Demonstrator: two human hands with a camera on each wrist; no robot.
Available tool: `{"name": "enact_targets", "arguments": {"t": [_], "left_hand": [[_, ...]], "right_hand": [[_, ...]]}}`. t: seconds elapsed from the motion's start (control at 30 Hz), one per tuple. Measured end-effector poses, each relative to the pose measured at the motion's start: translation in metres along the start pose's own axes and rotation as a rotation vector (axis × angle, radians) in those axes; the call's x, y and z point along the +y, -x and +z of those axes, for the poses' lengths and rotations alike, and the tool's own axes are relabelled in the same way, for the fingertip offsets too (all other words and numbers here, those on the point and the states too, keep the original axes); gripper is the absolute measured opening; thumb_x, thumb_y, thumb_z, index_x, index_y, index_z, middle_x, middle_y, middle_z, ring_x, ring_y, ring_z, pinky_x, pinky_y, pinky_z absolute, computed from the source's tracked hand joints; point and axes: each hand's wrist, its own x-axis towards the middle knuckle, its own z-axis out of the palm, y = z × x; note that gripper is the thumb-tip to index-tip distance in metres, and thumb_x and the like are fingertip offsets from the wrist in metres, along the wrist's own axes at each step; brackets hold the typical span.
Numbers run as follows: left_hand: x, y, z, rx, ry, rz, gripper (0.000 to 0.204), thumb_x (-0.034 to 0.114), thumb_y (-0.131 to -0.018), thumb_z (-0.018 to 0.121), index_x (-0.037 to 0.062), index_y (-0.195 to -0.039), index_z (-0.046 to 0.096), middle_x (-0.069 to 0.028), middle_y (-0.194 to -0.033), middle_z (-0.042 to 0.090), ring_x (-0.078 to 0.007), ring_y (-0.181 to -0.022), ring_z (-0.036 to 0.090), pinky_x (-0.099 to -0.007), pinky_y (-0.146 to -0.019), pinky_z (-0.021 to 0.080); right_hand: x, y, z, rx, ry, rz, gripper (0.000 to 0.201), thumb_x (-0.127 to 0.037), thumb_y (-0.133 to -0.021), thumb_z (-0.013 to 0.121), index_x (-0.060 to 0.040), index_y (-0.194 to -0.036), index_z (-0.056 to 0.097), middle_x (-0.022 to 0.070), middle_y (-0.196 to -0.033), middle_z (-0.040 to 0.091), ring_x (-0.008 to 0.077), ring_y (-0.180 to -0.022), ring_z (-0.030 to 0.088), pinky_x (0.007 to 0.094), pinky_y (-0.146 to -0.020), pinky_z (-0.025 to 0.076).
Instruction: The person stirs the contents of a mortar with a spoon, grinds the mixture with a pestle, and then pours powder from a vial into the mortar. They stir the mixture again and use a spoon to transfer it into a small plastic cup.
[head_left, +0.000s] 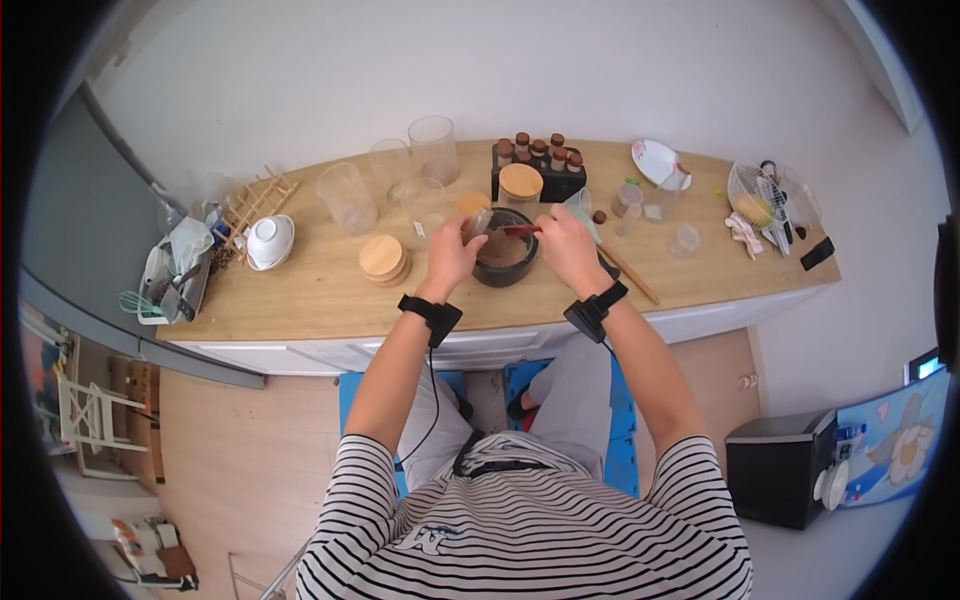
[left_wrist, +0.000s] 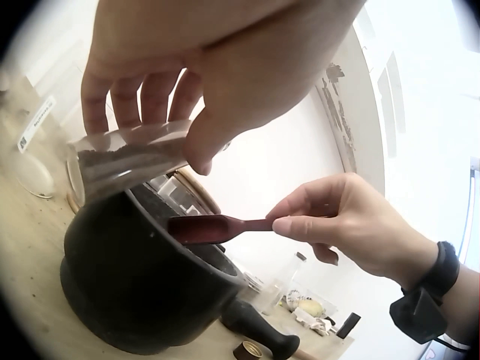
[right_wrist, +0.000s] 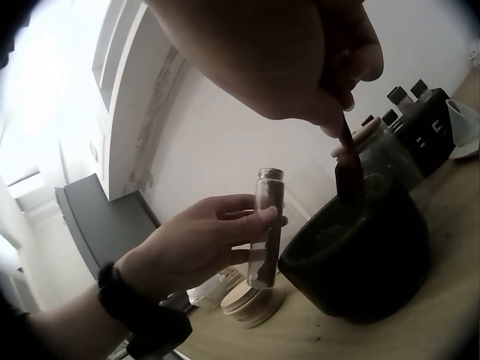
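My left hand (head_left: 452,258) grips a small glass bottle (right_wrist: 268,225) partly filled with brown powder, at the left rim of a black mortar (left_wrist: 142,277). In the right wrist view the bottle stands nearly upright with its mouth uncovered. My right hand (head_left: 569,245) pinches the thin handle of a dark red scoop (left_wrist: 199,229), whose blade reaches over the mortar's opening. Brown powder (head_left: 498,252) lies inside the mortar. A black pestle-like piece (left_wrist: 259,330) lies beside the mortar, on the right-hand side.
Behind the mortar stand a wooden-lidded jar (head_left: 520,190) and a black rack (head_left: 565,185) of brown-capped bottles. Round wooden lids (head_left: 384,258) sit to the left, tall clear containers (head_left: 347,198) farther back. A wooden stick (head_left: 630,275), plastic cups and a wire basket (head_left: 757,190) are rightward.
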Motion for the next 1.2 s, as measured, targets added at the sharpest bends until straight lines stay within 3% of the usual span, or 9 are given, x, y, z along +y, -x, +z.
{"name": "enact_targets", "arguments": {"t": [0.17,0.27,0.4,0.53,0.73,0.83,1.03,1.13,1.2], "left_hand": [[-0.002,-0.007,-0.004,0.009,-0.021,0.005,0.044,0.018,-0.083,0.086,-0.0030,-0.117,0.067,-0.0194,-0.098,0.074,-0.0314,-0.088,0.073,-0.0395,-0.078,0.057],[0.000,-0.006,-0.014,0.009,0.093,-0.066,0.044,0.017,-0.083,0.086,-0.0034,-0.117,0.067,-0.0178,-0.099,0.074,-0.0276,-0.089,0.073,-0.0380,-0.078,0.058],[-0.007,-0.004,-0.010,0.029,0.246,-0.132,0.045,0.016,-0.082,0.087,-0.0031,-0.117,0.067,-0.0174,-0.103,0.075,-0.0275,-0.094,0.073,-0.0385,-0.081,0.059],[-0.003,-0.004,-0.011,0.036,0.294,-0.134,0.045,0.016,-0.082,0.088,-0.0021,-0.117,0.066,-0.0168,-0.104,0.075,-0.0274,-0.095,0.073,-0.0384,-0.083,0.058],[-0.011,0.007,-0.013,0.028,0.119,-0.075,0.041,0.014,-0.082,0.086,-0.0013,-0.114,0.066,-0.0181,-0.096,0.072,-0.0320,-0.088,0.070,-0.0400,-0.078,0.056],[-0.014,0.015,-0.007,0.020,-0.006,-0.045,0.042,0.014,-0.084,0.086,-0.0024,-0.117,0.066,-0.0170,-0.098,0.073,-0.0267,-0.088,0.073,-0.0366,-0.073,0.058],[-0.004,0.028,0.000,0.088,0.047,-0.013,0.043,0.015,-0.086,0.083,-0.0014,-0.122,0.066,-0.0215,-0.107,0.074,-0.0327,-0.097,0.073,-0.0394,-0.074,0.059],[-0.007,0.031,0.008,0.144,0.163,0.080,0.033,0.008,-0.086,0.080,0.0002,-0.115,0.065,-0.0183,-0.099,0.072,-0.0390,-0.092,0.069,-0.0460,-0.081,0.055],[-0.008,0.034,0.009,0.162,0.115,0.097,0.033,0.007,-0.086,0.078,0.0013,-0.116,0.065,-0.0178,-0.104,0.071,-0.0402,-0.096,0.067,-0.0474,-0.085,0.053]], "right_hand": [[0.000,-0.010,0.028,0.069,0.057,-0.232,0.011,-0.005,-0.087,0.067,-0.0026,-0.096,0.061,0.0123,-0.098,0.056,0.0320,-0.093,0.065,0.0448,-0.073,0.055],[0.000,0.000,0.029,0.011,0.032,-0.401,0.006,-0.003,-0.085,0.061,-0.0029,-0.091,0.059,0.0123,-0.099,0.056,0.0307,-0.095,0.066,0.0427,-0.074,0.058],[0.012,-0.001,0.006,-0.081,0.029,-0.304,0.012,-0.002,-0.082,0.066,-0.0052,-0.092,0.060,0.0103,-0.098,0.055,0.0305,-0.091,0.066,0.0444,-0.069,0.055],[0.012,-0.013,0.024,0.056,0.004,-0.252,0.015,-0.001,-0.080,0.068,-0.0057,-0.093,0.062,0.0104,-0.096,0.055,0.0316,-0.089,0.066,0.0449,-0.068,0.053],[0.008,-0.001,0.011,-0.131,-0.091,-0.367,0.014,-0.001,-0.080,0.067,-0.0058,-0.092,0.062,0.0101,-0.097,0.055,0.0308,-0.090,0.065,0.0446,-0.068,0.054],[0.017,-0.013,0.003,-0.017,-0.012,-0.330,0.008,-0.005,-0.084,0.067,-0.0059,-0.092,0.065,0.0093,-0.091,0.054,0.0290,-0.088,0.065,0.0425,-0.066,0.053],[0.004,-0.003,0.011,-0.084,0.104,-0.516,0.011,-0.004,-0.082,0.066,-0.0054,-0.092,0.064,0.0085,-0.092,0.055,0.0277,-0.087,0.065,0.0414,-0.065,0.054],[0.007,-0.007,-0.005,-0.138,0.073,-0.506,0.010,-0.004,-0.082,0.066,-0.0043,-0.092,0.063,0.0088,-0.093,0.054,0.0269,-0.087,0.065,0.0405,-0.064,0.054],[0.009,-0.016,-0.004,-0.082,0.128,-0.459,0.011,-0.004,-0.083,0.065,-0.0044,-0.094,0.064,0.0087,-0.094,0.055,0.0265,-0.088,0.066,0.0406,-0.064,0.055]]}}
